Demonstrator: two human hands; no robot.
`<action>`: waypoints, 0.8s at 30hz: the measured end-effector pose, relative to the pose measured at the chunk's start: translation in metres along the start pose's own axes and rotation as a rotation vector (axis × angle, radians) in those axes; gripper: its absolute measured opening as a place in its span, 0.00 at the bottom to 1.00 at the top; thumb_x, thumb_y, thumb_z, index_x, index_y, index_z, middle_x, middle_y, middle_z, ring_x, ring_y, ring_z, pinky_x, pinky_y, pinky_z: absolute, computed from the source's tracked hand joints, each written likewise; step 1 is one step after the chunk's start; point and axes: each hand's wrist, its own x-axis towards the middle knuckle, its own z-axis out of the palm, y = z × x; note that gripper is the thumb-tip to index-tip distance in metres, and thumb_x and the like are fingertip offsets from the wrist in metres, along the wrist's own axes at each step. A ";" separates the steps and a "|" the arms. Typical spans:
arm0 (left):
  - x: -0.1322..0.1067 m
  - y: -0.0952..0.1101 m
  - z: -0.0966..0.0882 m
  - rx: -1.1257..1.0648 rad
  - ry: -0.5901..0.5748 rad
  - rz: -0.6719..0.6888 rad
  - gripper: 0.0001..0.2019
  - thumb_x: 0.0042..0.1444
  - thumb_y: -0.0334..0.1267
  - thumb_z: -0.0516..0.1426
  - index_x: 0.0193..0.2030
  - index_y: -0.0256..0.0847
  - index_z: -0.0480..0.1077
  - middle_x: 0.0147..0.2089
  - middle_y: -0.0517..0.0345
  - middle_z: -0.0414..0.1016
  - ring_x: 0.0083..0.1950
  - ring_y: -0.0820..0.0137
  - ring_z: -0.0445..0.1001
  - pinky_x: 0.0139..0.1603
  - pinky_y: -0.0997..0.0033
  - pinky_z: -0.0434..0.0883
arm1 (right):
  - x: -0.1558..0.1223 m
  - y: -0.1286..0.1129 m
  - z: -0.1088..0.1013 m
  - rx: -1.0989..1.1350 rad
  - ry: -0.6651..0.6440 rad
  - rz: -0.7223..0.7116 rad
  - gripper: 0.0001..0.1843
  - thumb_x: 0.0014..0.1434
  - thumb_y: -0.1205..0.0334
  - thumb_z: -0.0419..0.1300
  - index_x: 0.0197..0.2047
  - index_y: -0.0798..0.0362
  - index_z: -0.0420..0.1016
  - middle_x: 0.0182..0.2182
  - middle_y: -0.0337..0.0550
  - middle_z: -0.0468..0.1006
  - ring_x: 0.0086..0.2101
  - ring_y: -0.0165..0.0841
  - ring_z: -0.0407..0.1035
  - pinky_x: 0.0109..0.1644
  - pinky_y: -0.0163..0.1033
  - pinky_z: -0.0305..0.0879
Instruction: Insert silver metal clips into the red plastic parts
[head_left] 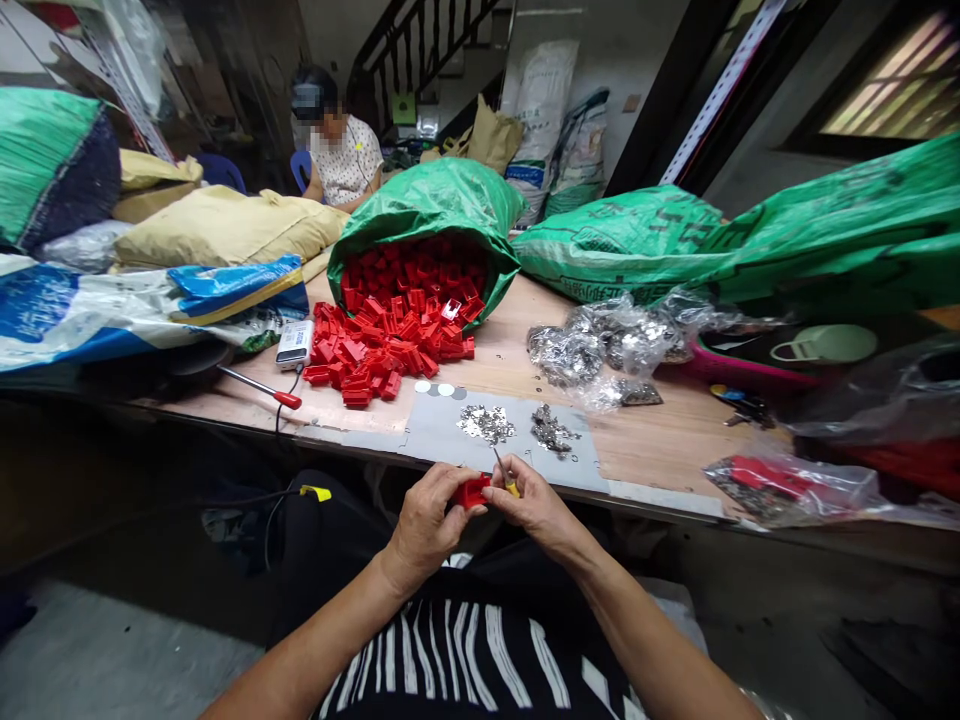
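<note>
A small red plastic housing [472, 491] is pinched in my left hand [429, 513], just in front of the table edge. My right hand [534, 505] is closed around a thin pointed tool with a yellow handle [512, 488], its metal tip angled up and to the left. The right fingertips also touch the red housing. Just beyond my hands, two piles of small metal pieces lie on a grey mat [435, 430]: a shinier pile [487, 424] on the left and a darker pile [553, 431] on the right.
Red housings [375, 345] spill from a green sack [450, 190] at the table's middle. Plastic bags of metal parts [577, 350] lie to the right. A white device [294, 344] and a red-tipped lever [259, 386] are at left. Another person [345, 155] sits across the table.
</note>
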 end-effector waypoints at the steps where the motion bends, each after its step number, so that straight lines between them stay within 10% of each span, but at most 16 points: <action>1: -0.001 0.000 0.000 -0.012 0.002 -0.011 0.16 0.40 0.24 0.66 0.37 0.46 0.79 0.39 0.51 0.76 0.43 0.60 0.70 0.52 0.65 0.66 | -0.001 0.001 0.000 0.003 -0.004 0.004 0.19 0.51 0.48 0.64 0.31 0.51 0.60 0.22 0.29 0.58 0.22 0.24 0.49 0.24 0.32 0.47; 24: -0.009 -0.022 -0.013 0.428 -0.043 0.218 0.13 0.49 0.39 0.65 0.44 0.49 0.77 0.42 0.53 0.80 0.45 0.59 0.73 0.50 0.61 0.67 | -0.010 -0.002 0.001 0.194 -0.156 0.099 0.20 0.51 0.52 0.65 0.41 0.52 0.63 0.27 0.31 0.64 0.22 0.22 0.51 0.25 0.30 0.47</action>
